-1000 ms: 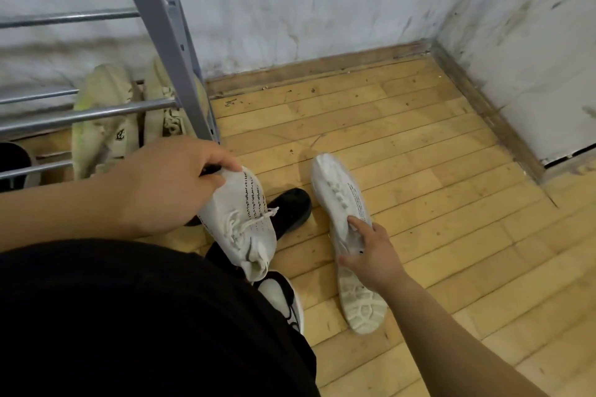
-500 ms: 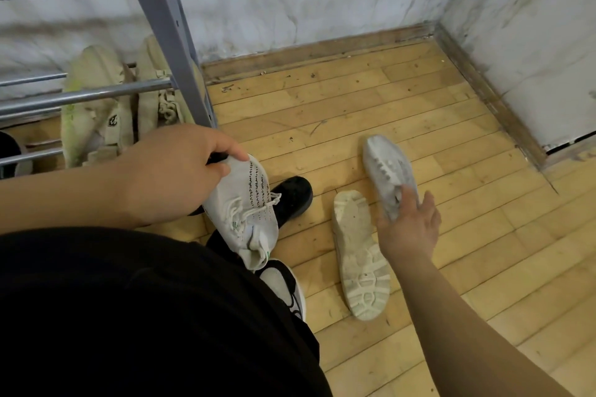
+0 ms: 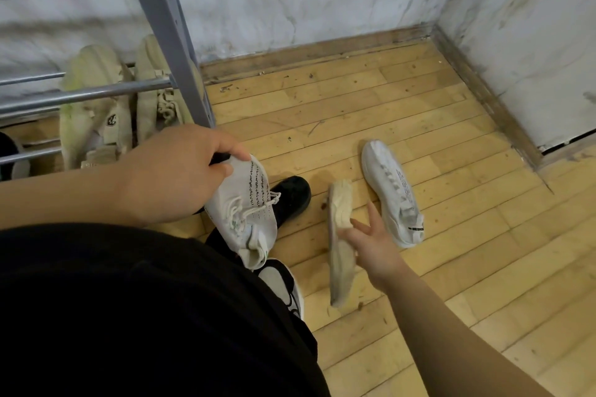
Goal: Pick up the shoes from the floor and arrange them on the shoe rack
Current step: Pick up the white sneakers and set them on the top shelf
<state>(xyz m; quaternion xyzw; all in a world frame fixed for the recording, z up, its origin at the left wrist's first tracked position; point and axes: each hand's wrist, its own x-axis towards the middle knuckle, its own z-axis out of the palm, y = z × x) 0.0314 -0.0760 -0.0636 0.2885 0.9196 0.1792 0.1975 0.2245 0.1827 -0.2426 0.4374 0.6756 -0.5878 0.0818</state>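
Note:
My left hand [image 3: 171,174] grips a white knit sneaker [image 3: 245,203] by its heel, and the shoe hangs toe down beside the rack's post. Lower right, my right hand [image 3: 374,245] has its fingers on a second pale shoe [image 3: 338,209]. That shoe is tipped up on its edge on the floor and is blurred. One finger of this hand sticks out free. A third white shoe [image 3: 390,190] lies upright on the boards just right of that hand, untouched. The grey metal shoe rack [image 3: 171,42] stands at the left.
A yellowish pair [image 3: 93,113] sits on the rack's low rails [image 3: 84,93], and a dark shoe [image 3: 6,155] shows at the left edge. A black shoe [image 3: 290,196] and a grey-black one [image 3: 283,287] are under me. White walls meet in the corner at the far right.
My right hand carried the upright white shoe to the right, set it down and let go. It then came back to the sole-up shoe and tipped it onto its edge. My left hand held still.

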